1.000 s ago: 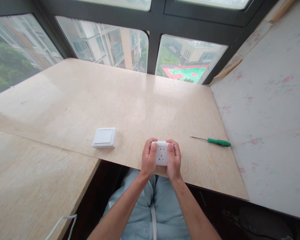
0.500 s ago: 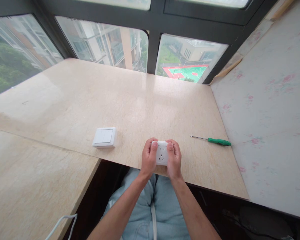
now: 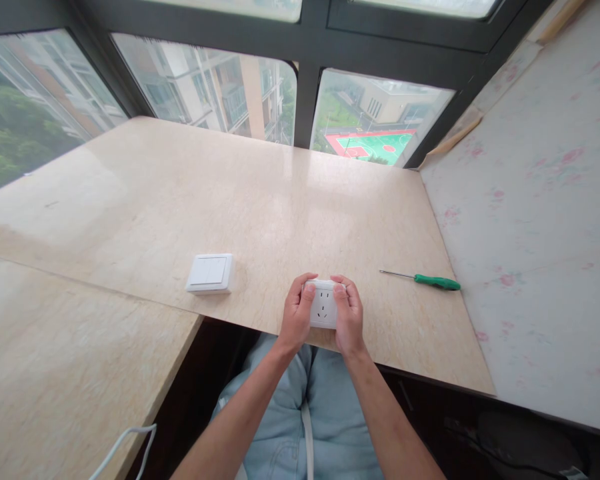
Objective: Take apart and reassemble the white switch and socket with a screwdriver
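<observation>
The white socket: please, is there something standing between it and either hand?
Nothing visible: the left hand and right hand hold the white socket by its sides. The white switch lies off to the left, the green screwdriver off to the right.

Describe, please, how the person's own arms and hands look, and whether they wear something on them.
The left hand and right hand are bare human hands, with no gloves. The left forearm and right forearm show no sleeves, watch or bracelet. No ring is visible, though some fingers are partly hidden.
</observation>
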Tool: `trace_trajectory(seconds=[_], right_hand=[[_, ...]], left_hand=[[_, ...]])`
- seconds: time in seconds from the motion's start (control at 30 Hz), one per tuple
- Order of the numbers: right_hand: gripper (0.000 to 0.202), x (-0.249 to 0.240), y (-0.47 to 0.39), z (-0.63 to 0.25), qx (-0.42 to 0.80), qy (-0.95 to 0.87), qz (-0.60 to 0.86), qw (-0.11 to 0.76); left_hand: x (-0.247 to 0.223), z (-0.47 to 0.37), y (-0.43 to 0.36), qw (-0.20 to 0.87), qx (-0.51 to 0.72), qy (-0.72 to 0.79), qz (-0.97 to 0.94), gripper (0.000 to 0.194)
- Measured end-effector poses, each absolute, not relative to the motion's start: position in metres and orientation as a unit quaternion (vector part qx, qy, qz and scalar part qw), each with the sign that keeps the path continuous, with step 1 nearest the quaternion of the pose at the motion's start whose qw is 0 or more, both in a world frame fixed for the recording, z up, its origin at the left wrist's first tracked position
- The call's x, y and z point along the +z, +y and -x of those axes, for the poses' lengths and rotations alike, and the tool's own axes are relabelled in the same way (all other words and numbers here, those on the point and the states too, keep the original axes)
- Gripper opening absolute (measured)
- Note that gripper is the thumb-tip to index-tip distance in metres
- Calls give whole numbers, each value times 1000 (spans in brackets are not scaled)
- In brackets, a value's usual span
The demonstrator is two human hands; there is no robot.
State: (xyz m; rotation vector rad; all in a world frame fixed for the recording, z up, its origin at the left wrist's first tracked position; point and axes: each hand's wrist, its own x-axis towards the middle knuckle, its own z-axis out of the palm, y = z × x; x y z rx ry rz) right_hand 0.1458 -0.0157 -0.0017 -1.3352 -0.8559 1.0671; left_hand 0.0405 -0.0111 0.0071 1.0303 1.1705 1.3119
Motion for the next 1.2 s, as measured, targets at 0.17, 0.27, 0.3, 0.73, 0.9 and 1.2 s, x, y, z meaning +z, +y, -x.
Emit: trace_trajectory(seconds=[0.17, 0.27, 0.3, 0.73, 0.9, 1.2], right_hand=[[38, 0, -12, -142, 444, -352, 580, 585], [38, 1, -10, -142, 447, -347, 582, 584], [37, 1, -9, -142, 448, -346, 582, 584], [57, 8, -12, -152, 556, -333, 538, 538], [97, 4, -21, -164, 605, -380, 461, 527], [113, 1, -19, -169, 585, -433, 474, 496]], left_hand=[[9, -44, -9, 510, 556, 505, -418, 34], [13, -46, -7, 499, 557, 521, -411, 34], [14, -47, -6, 499, 556, 525, -408, 34], [20, -47, 5, 556, 545, 538, -323, 37], [22, -40, 14, 591, 546, 531, -266, 40], [19, -32, 15, 623, 504, 522, -293, 44]])
